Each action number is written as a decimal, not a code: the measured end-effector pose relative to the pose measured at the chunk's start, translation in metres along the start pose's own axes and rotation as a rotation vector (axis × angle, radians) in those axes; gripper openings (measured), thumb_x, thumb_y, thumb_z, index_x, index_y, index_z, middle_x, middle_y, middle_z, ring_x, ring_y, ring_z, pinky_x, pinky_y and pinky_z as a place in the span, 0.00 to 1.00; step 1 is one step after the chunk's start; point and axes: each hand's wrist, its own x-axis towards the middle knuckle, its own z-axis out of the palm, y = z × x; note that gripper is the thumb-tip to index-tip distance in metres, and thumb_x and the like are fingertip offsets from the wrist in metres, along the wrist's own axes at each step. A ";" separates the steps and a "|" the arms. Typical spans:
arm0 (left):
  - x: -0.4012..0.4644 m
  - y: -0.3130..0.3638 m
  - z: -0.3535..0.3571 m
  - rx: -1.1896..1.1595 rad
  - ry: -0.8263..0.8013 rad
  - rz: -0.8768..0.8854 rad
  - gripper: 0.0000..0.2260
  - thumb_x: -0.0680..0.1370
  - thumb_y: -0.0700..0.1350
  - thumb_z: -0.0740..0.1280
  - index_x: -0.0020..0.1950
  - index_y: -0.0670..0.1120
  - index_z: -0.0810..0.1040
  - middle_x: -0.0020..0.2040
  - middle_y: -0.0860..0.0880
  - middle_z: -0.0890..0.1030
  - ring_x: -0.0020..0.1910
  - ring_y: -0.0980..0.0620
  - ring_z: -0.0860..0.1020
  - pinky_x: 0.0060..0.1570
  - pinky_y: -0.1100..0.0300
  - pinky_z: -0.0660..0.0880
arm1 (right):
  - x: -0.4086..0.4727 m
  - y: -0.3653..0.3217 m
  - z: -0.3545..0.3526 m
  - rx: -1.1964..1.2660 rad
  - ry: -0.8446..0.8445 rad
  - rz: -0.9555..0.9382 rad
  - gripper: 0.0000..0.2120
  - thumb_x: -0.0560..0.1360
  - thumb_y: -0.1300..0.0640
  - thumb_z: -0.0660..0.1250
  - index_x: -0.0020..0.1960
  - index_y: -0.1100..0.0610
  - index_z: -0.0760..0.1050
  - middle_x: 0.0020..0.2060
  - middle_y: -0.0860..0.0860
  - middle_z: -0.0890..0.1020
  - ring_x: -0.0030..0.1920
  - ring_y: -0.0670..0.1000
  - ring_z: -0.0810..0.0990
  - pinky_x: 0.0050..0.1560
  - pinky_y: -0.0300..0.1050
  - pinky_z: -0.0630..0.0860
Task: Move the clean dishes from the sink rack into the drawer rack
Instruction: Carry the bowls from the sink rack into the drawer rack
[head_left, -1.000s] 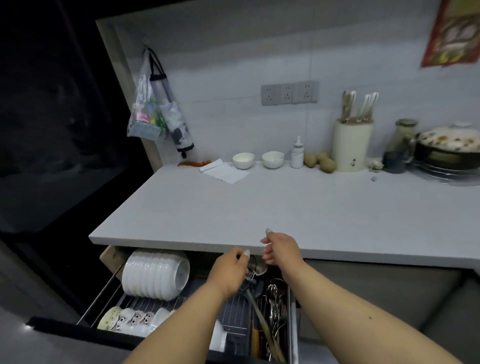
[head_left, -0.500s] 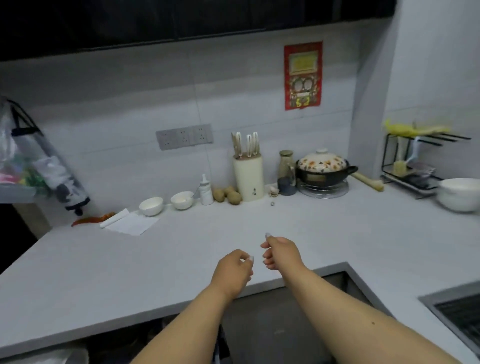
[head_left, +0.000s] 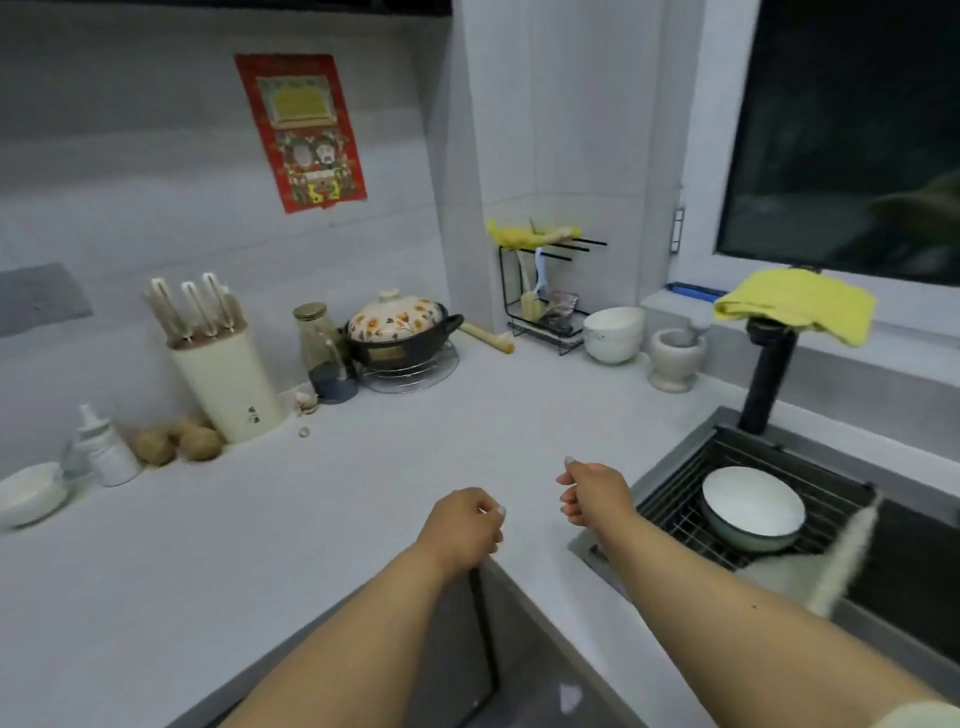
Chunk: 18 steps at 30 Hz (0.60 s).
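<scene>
Both hands hover above the white table's front edge, near the sink's left corner. The left hand (head_left: 464, 525) is loosely curled and holds nothing. The right hand (head_left: 597, 493) is loosely curled too, forefinger raised, also without load. The round white bowl with pale green outside (head_left: 752, 506) rests upright on the dark wire sink rack (head_left: 675, 512), right of the right hand. A black faucet (head_left: 768, 379) draped with a yellow cloth (head_left: 795, 304) stands behind the sink rack.

I see two bare forearms; a pale sleeve (head_left: 919, 717) edge shows at lower right; light-painted nails.
</scene>
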 end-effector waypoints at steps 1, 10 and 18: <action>0.008 0.008 0.010 0.010 -0.030 0.012 0.07 0.79 0.47 0.62 0.45 0.46 0.77 0.41 0.48 0.84 0.37 0.52 0.81 0.46 0.57 0.78 | 0.011 0.004 -0.018 0.018 0.037 0.016 0.15 0.80 0.51 0.61 0.41 0.61 0.75 0.31 0.56 0.76 0.31 0.53 0.74 0.33 0.43 0.73; 0.065 0.059 0.085 0.082 -0.192 0.096 0.08 0.80 0.47 0.63 0.47 0.44 0.78 0.42 0.47 0.84 0.38 0.52 0.81 0.48 0.55 0.78 | 0.077 0.043 -0.155 0.103 0.447 0.263 0.14 0.79 0.53 0.61 0.48 0.65 0.75 0.34 0.59 0.78 0.31 0.57 0.76 0.31 0.45 0.75; 0.100 0.072 0.136 0.094 -0.261 0.094 0.08 0.79 0.44 0.63 0.45 0.43 0.80 0.39 0.47 0.83 0.39 0.50 0.81 0.48 0.54 0.80 | 0.106 0.075 -0.208 0.160 0.601 0.456 0.22 0.76 0.59 0.62 0.69 0.64 0.65 0.56 0.66 0.79 0.32 0.60 0.77 0.26 0.46 0.73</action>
